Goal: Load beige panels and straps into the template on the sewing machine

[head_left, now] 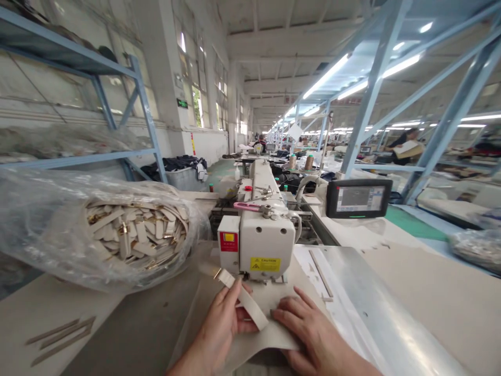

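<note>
My left hand (223, 318) is closed around a cream strap (252, 308) with a small gold-coloured metal end. The strap slants down to the right, just in front of the sewing machine head (267, 240). Beneath both hands spreads a beige sheet of material (250, 352), its front edge lifted in a curve. My right hand (309, 329) has its fingers on top of that sheet, with the thumb at the underside of the edge. The tip of the strap is close to my right fingertips but apart from them.
On the left, a clear plastic bag (58, 235) holds many cream straps (144, 230) with gold-coloured fittings. Narrow brown strips (62, 334) lie at the lower left, and another strip (320, 274) right of the machine. A control screen (359, 198) stands at the right. Blue racks (144, 115) rise alongside.
</note>
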A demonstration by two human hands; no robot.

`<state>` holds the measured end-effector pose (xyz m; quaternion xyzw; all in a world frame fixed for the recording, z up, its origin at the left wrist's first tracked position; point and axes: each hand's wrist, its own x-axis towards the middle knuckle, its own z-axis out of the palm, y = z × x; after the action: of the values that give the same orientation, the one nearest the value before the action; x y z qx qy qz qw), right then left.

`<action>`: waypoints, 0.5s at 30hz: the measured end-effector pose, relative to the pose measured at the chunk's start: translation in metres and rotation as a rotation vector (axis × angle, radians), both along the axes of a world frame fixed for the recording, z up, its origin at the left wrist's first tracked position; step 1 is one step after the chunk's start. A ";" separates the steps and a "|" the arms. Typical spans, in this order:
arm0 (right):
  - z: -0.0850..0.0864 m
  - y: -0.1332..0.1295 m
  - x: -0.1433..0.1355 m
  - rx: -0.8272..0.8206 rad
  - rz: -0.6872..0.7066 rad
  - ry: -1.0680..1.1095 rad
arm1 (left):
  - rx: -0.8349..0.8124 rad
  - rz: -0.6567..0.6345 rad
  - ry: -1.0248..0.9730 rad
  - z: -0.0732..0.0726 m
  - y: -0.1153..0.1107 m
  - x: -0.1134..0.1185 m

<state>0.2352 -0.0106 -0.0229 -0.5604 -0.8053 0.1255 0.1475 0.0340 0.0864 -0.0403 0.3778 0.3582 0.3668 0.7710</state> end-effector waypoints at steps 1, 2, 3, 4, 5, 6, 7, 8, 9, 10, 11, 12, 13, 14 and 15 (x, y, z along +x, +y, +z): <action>0.001 0.005 -0.006 -0.026 -0.044 0.034 | -0.026 0.013 0.012 0.001 0.002 0.000; 0.001 0.010 -0.010 -0.053 -0.093 0.053 | -0.038 0.010 0.023 0.002 0.005 -0.002; -0.001 0.016 -0.014 -0.085 -0.142 0.058 | -0.036 -0.008 0.037 0.003 0.007 -0.004; -0.003 0.021 -0.017 -0.121 -0.186 0.055 | -0.021 -0.049 0.054 0.003 0.008 -0.008; -0.004 0.027 -0.019 -0.151 -0.226 0.051 | 0.011 -0.122 0.061 0.003 0.009 -0.012; -0.006 0.031 -0.020 -0.173 -0.255 0.049 | 0.052 -0.228 0.055 0.003 0.010 -0.016; -0.007 0.035 -0.021 -0.187 -0.272 0.050 | 0.098 -0.346 0.045 0.002 0.011 -0.019; -0.007 0.038 -0.022 -0.199 -0.282 0.054 | 0.138 -0.459 0.042 0.001 0.012 -0.022; -0.007 0.041 -0.022 -0.210 -0.284 0.059 | 0.171 -0.544 0.054 -0.001 0.014 -0.024; -0.007 0.042 -0.022 -0.219 -0.284 0.063 | 0.197 -0.591 0.078 -0.003 0.015 -0.025; -0.007 0.043 -0.021 -0.227 -0.283 0.068 | 0.217 -0.601 0.115 -0.006 0.017 -0.025; -0.006 0.043 -0.021 -0.232 -0.283 0.072 | 0.228 -0.593 0.159 -0.008 0.018 -0.025; -0.006 0.043 -0.020 -0.235 -0.283 0.075 | 0.236 -0.579 0.196 -0.009 0.020 -0.025; -0.006 0.042 -0.019 -0.237 -0.282 0.076 | 0.243 -0.572 0.219 -0.010 0.021 -0.025; -0.006 0.041 -0.019 -0.234 -0.282 0.076 | 0.250 -0.566 0.231 -0.010 0.022 -0.024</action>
<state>0.2165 0.0301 -0.0288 -0.6759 -0.6926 0.2173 0.1276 0.0096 0.1086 -0.0500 0.5930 0.2763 0.1336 0.7444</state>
